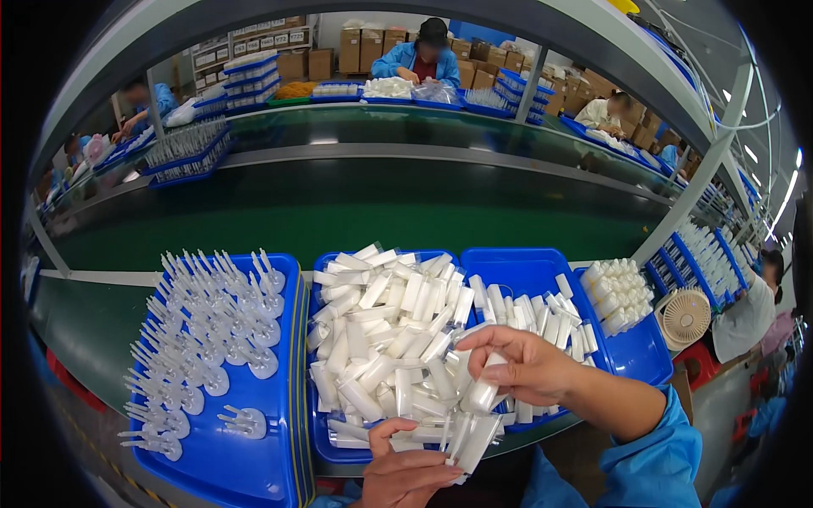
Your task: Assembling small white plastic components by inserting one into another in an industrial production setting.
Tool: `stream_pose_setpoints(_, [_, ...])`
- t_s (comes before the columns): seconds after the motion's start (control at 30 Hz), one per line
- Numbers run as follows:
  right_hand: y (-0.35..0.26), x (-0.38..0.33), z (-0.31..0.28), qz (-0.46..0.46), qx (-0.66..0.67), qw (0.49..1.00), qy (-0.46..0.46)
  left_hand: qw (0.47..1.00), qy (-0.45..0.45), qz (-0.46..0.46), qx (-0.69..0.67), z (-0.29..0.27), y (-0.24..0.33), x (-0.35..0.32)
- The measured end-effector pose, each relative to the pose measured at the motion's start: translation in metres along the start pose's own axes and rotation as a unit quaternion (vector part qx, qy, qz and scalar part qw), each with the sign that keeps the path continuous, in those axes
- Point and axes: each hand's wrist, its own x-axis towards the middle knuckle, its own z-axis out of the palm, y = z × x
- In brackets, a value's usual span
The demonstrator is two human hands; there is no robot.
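Assembly is mid-step at the bench's near edge: right hand (525,366) pinches a white tube (484,391), left hand (406,474) grips a clear tube (474,442) over the middle blue tray (326,449); next, I judge, careful alignment of both

I see a dark green conveyor belt (356,212) crossing the room, a grey metal frame (542,38) arching overhead. Stacked cardboard boxes (373,38) line the far wall beside a blue partition (478,32). Strip ceiling lights (788,195) glow at right.
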Motion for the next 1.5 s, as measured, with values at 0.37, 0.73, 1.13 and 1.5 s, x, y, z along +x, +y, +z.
stream_pose_setpoints(0.37, [0.008,-0.004,0.007,0.005,0.015,1.0,-0.026,1.0,-0.026,0.014,0.003,0.0,-0.001,0.003])
stream_pose_setpoints(0.73, [-0.015,-0.027,0.021,-0.08,-0.458,0.884,-0.045,0.991,-0.115,0.062,0.02,-0.008,-0.006,-0.003])
stream_pose_setpoints(1.13, [0.01,-0.037,0.047,-0.155,-0.512,0.835,-0.132,0.996,-0.077,-0.025,0.025,-0.005,0.004,-0.009])
stream_pose_setpoints(1.5, [-0.006,0.036,-0.049,-0.126,-0.854,0.505,0.018,0.995,-0.048,-0.004,0.09,-0.008,0.011,0.004])
